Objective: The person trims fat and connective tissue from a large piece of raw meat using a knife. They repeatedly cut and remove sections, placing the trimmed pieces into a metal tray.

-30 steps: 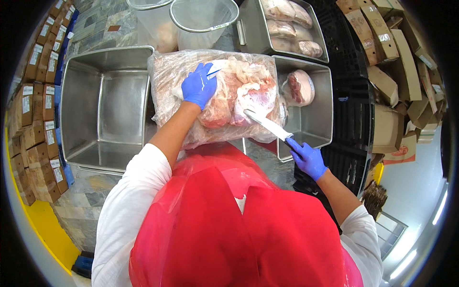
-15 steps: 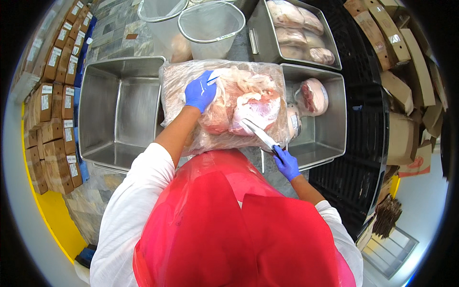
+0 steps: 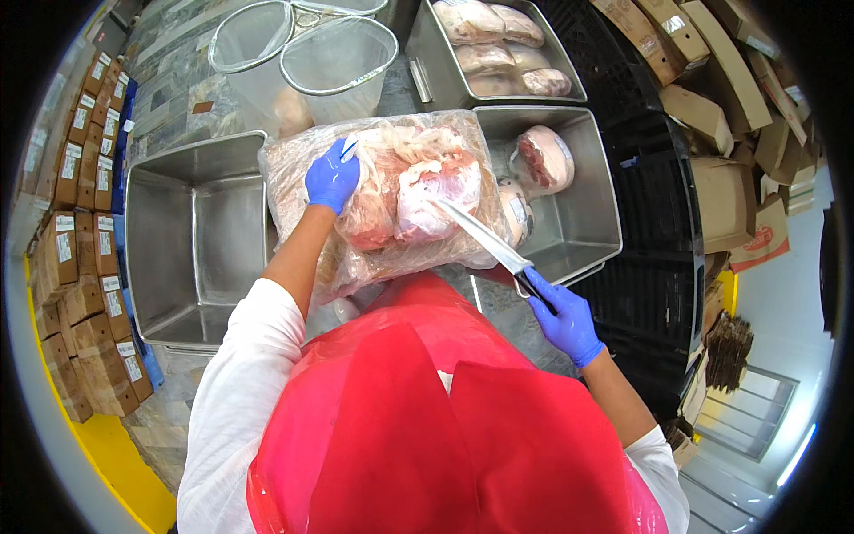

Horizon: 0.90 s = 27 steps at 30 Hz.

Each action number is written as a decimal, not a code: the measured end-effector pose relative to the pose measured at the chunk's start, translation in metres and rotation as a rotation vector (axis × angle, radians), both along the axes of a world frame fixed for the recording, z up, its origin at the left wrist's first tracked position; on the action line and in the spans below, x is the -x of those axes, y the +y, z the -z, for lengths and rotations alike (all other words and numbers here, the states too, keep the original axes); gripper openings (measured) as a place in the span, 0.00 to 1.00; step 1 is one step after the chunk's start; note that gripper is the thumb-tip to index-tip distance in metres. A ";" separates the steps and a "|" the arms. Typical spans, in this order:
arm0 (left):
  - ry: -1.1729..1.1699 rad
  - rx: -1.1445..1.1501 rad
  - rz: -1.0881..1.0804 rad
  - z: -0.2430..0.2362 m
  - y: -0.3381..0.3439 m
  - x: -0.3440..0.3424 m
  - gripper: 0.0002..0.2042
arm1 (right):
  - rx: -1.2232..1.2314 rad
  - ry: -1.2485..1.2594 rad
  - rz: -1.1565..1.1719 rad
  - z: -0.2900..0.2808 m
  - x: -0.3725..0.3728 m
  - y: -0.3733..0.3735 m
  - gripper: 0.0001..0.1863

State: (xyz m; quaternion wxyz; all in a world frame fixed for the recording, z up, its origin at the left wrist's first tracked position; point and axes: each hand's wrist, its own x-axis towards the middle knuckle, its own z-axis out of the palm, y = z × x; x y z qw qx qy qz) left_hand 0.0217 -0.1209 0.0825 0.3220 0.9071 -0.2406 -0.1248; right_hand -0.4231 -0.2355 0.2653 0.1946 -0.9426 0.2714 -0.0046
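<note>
A large piece of raw pink meat with white fat point(image 3: 438, 200) lies on a plastic-covered slab point(image 3: 298, 191) in front of me. My left hand point(image 3: 333, 176), in a blue glove, is closed at the left side of the meat, its fingertips partly hidden against the pale fatty edge. In my blue-gloved right hand point(image 3: 566, 320) is a long knife point(image 3: 485, 235), held by its black handle. The blade slants up and left over the slab, its tip at the meat's lower right part.
An open steel tub point(image 3: 229, 303) stands left. Another point(image 3: 592, 200) on the right holds wrapped meat point(image 3: 543, 160); a third tub point(image 3: 498, 100) behind has several packs. Bag-lined hoops point(image 3: 340, 55) stand at the back. Cartons point(image 3: 93, 334) are stacked left; black pallets point(image 3: 654, 222) and cardboard point(image 3: 722, 200) lie right.
My right hand has drawn the knife back to the right, and more of the blade shows. The left hand stays at the meat's left side. The whole view has shifted slightly.
</note>
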 end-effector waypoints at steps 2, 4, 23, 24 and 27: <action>0.018 -0.006 0.004 -0.001 0.002 -0.001 0.20 | 0.087 0.099 -0.059 -0.023 -0.024 -0.001 0.26; 0.017 -0.001 0.010 0.000 0.000 0.000 0.19 | 0.140 0.192 -0.091 -0.035 -0.041 -0.006 0.25; -0.011 0.056 0.015 0.008 0.005 0.003 0.21 | 0.098 0.374 -0.324 -0.046 -0.130 -0.027 0.26; 0.029 0.072 -0.003 -0.003 0.003 0.003 0.20 | 0.104 0.335 -0.303 -0.023 -0.108 -0.029 0.27; 0.059 0.039 0.066 -0.013 -0.010 -0.006 0.19 | 0.112 0.231 -0.233 0.047 -0.053 -0.041 0.29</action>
